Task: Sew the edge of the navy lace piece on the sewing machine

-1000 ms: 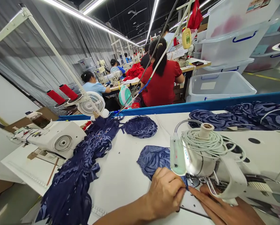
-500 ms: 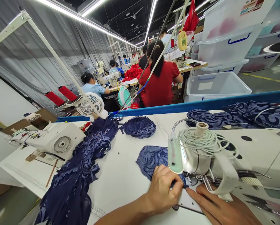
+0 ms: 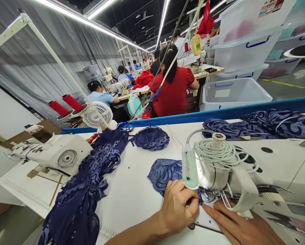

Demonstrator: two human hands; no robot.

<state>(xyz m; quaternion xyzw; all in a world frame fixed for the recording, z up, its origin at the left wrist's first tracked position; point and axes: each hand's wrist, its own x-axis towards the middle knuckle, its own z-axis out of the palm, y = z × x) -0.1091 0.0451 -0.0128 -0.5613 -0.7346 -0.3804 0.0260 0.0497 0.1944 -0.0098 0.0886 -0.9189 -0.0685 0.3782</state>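
Beyond the left grip lies blue fabric

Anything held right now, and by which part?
Left hand pinches the blue patterned fabric by its end at the sewing machine. Right hand has fingertips by that end; grip can't be told.

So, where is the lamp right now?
In the head view, the lamp hangs right of centre above the left hand, between the blue cloth and the coiled cord.
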